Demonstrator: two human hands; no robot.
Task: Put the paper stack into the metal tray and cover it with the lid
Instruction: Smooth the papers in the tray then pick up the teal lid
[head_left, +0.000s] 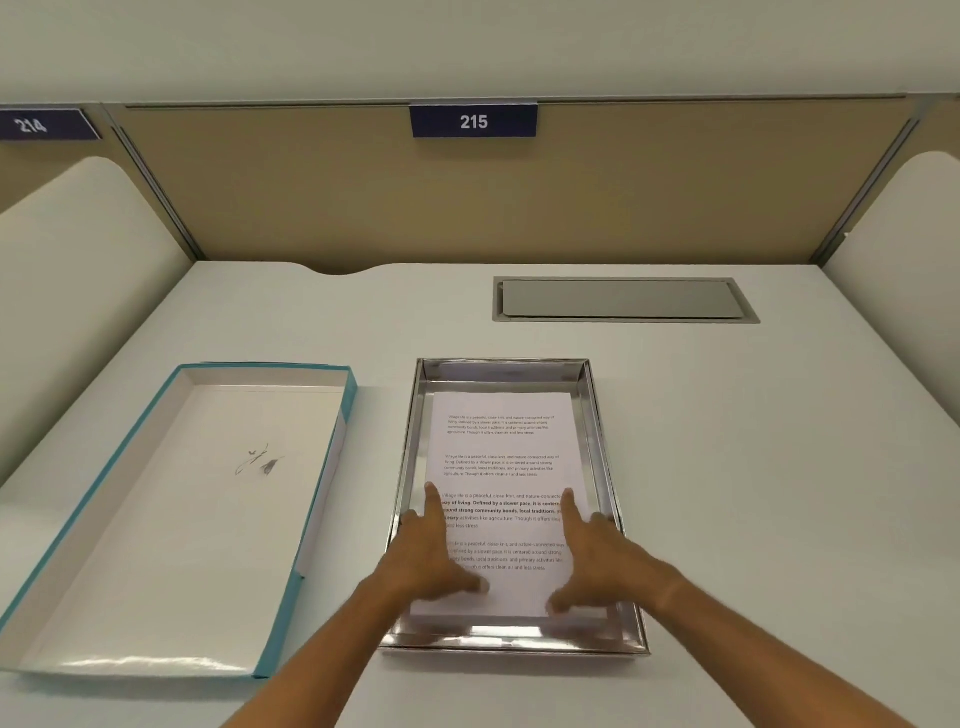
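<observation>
The paper stack (501, 467) is lying lengthwise inside the metal tray (608, 447), long axis running away from the viewer; the left hand (428, 545) and right hand (592, 551) are pressing it, fingers spread wide, on a white desk (753, 467); the lid (171, 519) is lying left of the tray.

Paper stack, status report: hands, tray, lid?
Both hands open, left hand and right hand flat on paper stack. Stack inside metal tray. Lid off, upturned left of tray. Nothing blocking.

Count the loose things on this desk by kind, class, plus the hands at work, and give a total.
Metal tray: 1
Paper stack: 1
Teal lid: 1
Hands: 2, left hand and right hand
Total: 5
</observation>
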